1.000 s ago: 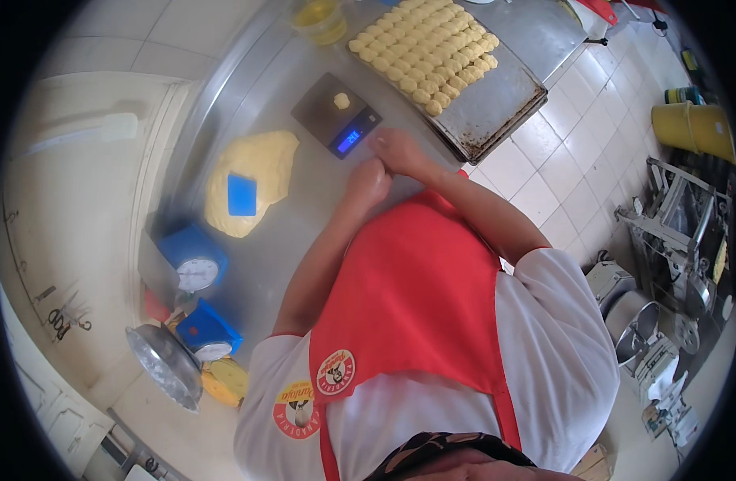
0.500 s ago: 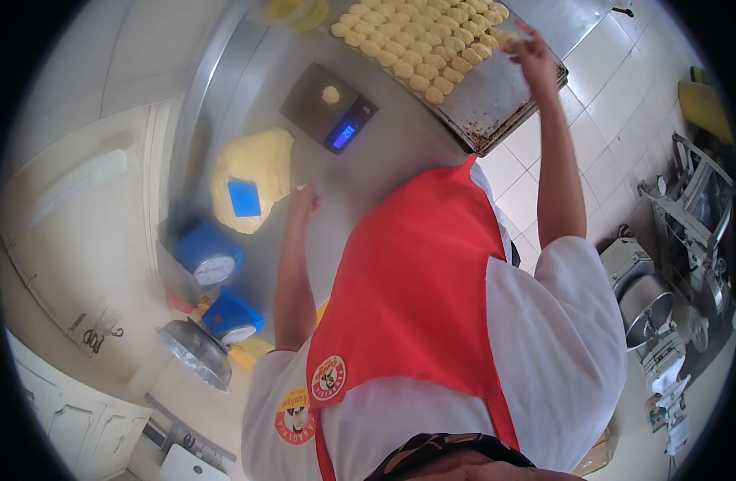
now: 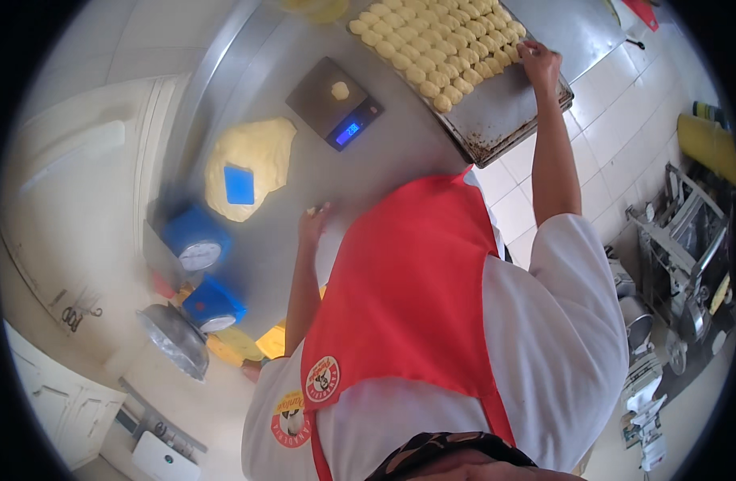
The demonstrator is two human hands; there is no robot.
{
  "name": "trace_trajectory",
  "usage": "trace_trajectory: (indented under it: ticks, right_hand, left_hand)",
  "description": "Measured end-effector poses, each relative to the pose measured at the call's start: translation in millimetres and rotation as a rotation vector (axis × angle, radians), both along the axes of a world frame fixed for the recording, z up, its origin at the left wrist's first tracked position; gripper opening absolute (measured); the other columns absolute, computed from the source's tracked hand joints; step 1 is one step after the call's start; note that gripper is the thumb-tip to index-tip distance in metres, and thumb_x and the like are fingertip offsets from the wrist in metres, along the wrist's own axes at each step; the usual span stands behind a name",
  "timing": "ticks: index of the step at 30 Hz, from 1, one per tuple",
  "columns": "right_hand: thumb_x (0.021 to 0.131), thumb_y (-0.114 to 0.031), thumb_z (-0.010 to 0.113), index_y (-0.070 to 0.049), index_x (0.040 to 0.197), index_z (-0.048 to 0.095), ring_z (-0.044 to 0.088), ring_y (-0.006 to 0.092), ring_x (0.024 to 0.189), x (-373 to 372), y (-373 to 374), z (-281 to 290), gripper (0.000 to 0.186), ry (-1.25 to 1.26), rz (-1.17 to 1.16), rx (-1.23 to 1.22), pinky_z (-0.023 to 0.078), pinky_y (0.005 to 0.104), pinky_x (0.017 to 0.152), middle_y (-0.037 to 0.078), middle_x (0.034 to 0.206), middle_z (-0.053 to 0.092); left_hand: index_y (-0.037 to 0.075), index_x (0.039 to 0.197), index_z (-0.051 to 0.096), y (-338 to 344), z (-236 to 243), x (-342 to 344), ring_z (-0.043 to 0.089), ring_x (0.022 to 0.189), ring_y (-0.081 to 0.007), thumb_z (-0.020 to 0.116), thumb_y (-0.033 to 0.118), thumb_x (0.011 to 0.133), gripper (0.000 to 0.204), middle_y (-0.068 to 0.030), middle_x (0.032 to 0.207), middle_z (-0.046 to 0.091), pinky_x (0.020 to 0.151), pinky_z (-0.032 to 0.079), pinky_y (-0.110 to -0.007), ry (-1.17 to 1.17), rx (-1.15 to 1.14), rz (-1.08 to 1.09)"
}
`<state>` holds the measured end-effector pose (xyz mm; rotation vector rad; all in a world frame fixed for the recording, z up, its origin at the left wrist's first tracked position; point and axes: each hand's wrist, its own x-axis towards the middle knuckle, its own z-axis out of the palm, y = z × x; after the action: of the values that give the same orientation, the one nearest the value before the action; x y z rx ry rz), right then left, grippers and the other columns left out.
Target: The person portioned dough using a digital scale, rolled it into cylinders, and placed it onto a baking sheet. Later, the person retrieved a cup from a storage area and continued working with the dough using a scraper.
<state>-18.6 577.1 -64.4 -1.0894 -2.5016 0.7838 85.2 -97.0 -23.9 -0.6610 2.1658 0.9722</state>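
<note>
My right hand (image 3: 542, 66) is up at the right side of a dark metal tray (image 3: 504, 120), its fingers pinched on a dough ball (image 3: 522, 51) at the edge of several packed rows of pale dough pieces (image 3: 432, 44). My left hand (image 3: 314, 219) is low over the steel table (image 3: 392, 148), fingers closed on a small bit of dough. Left of it lies a large flat dough mass (image 3: 264, 152) with a blue scraper (image 3: 239, 184) on top. A digital scale (image 3: 312, 96) holds one small dough lump (image 3: 340, 90).
Two blue dial scales (image 3: 195, 236), a metal bowl (image 3: 169, 345) and yellow items (image 3: 223, 351) are at the left. A yellowish container (image 3: 316, 8) sits at the back. Metal machinery (image 3: 680, 248) and a yellow bucket (image 3: 704, 144) stand at the right, on tiled floor (image 3: 600, 136).
My hands, together beside the digital scale a second ago, have separated: the right moved up and right onto the tray, the left moved left and down toward the dough mass.
</note>
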Motion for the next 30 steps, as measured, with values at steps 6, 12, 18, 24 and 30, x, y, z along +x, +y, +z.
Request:
trace_trajectory:
  ticks: [6, 12, 18, 24, 30]
  right_hand:
    - [0.091, -0.036, 0.068, -0.018, 0.126, 0.071, 0.064, 0.0371, 0.099, 35.1, -59.6, 9.5, 0.039, -0.129, 0.129, 0.217, 0.051, 0.045, 0.091, 0.021, 0.108, 0.062]
    - [0.092, -0.027, 0.071, -0.009, 0.128, 0.066, 0.062, 0.0289, 0.084, 59.8, -157.9, 68.2, 0.041, 0.112, 0.142, -0.048, 0.052, 0.04, 0.076, 0.016, 0.105, 0.062]
    - [0.091, -0.023, 0.073, -0.004, 0.125, 0.067, 0.06, 0.0178, 0.076, 92.9, -222.8, 70.9, 0.04, 0.115, 0.352, -0.185, 0.05, 0.0327, 0.07, 0.008, 0.095, 0.067]
    - [0.092, -0.019, 0.071, -0.002, 0.123, 0.069, 0.06, 0.0134, 0.071, 117.0, -239.7, 68.7, 0.035, 0.095, 0.44, -0.237, 0.049, 0.03, 0.067, 0.005, 0.088, 0.066]
    - [0.092, -0.017, 0.071, -0.002, 0.116, 0.07, 0.066, 0.0172, 0.081, 103.4, -308.9, 83.6, 0.029, 0.043, 0.683, -0.307, 0.053, 0.031, 0.075, 0.012, 0.096, 0.071]
  left_hand:
    - [0.011, 0.082, 0.058, -47.8, -35.7, 37.2, 0.052, 0.056, -0.0106, 0.069, 0.051, 0.093, 0.042, -0.0022, 0.069, 0.057, 0.052, 0.044, -0.027, 0.091, 0.179, 0.287]
    - [0.007, 0.093, 0.067, -55.9, -37.0, 46.0, 0.055, 0.065, -0.0115, 0.063, 0.032, 0.096, 0.025, -0.0018, 0.077, 0.061, 0.063, 0.047, -0.028, 0.141, 0.374, 0.379]
    - [0.006, 0.104, 0.069, -61.2, -51.6, 67.5, 0.057, 0.073, -0.01, 0.066, 0.021, 0.095, 0.018, 0.001, 0.083, 0.064, 0.068, 0.047, -0.026, 0.404, 0.395, 0.279]
    - [0.006, 0.108, 0.069, -68.0, -30.6, 78.3, 0.062, 0.079, -0.0086, 0.069, 0.028, 0.096, 0.024, 0.0017, 0.091, 0.069, 0.069, 0.048, -0.025, 0.327, 0.446, 0.57]
    - [0.006, 0.112, 0.07, -91.2, -42.6, 66.8, 0.062, 0.083, -0.0077, 0.07, 0.033, 0.095, 0.032, 0.0014, 0.092, 0.069, 0.069, 0.047, -0.024, 0.505, 0.343, 0.676]
